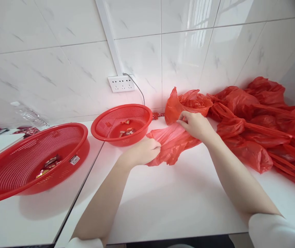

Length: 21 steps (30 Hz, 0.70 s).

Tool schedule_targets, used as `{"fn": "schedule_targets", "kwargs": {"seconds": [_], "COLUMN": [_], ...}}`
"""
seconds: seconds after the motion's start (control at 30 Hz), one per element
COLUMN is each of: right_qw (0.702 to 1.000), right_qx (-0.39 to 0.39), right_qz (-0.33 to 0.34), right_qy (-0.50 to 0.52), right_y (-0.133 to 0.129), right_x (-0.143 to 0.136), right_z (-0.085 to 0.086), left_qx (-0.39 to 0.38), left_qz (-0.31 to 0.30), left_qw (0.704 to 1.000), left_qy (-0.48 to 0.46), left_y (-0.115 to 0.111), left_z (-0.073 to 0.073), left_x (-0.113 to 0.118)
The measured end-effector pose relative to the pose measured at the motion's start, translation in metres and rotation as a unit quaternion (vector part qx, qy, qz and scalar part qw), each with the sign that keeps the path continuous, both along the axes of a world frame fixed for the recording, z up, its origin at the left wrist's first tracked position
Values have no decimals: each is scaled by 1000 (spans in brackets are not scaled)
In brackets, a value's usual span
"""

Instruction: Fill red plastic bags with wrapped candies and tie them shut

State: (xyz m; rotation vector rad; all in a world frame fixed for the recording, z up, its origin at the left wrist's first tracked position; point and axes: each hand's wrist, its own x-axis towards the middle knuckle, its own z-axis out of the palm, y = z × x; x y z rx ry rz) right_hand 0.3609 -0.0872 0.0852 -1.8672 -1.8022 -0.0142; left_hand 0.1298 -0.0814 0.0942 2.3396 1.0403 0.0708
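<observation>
A thin red plastic bag [171,146] is stretched between my two hands, just above the white table. My left hand [143,151] is closed on its left end, fingers curled in. At the upper right part of the bag, my right hand [195,124] pinches the film between thumb and fingers. Right behind that hand stands another red plastic bag [173,103] with its mouth open and crumpled. Beyond my left hand is a small red colander [106,137] with a few wrapped sweets [129,131] at its bottom.
A larger red colander [70,168] with wrapped sweets [49,164] stands at the left. Several filled red bags [255,158] are heaped at the right. Behind are a clear plastic bottle [30,115], a tiled wall and a socket strip [121,84] with a cable. A seam divides the tables.
</observation>
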Motion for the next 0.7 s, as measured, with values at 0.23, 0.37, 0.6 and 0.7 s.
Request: {"fn": "schedule_targets", "kwargs": {"seconds": [0.23, 0.37, 0.6, 0.7], "right_qw": [986, 962, 917, 929], "right_qx": [36, -55, -335, -313], "right_qz": [55, 256, 91, 32], "right_qy": [-151, -74, -196, -197], "right_y": [-6, -14, -6, -7], "right_x": [-25, -52, -46, -38], "right_z": [-2, -8, -26, -21], "left_qx": [-33, 51, 192, 220], "left_qz": [44, 46, 163, 169], "left_qw": [991, 980, 929, 921], "left_qy": [121, 189, 270, 272], "left_y": [0, -2, 8, 5], "left_z": [-10, -15, -22, -19], "left_x": [6, 12, 7, 4]}}
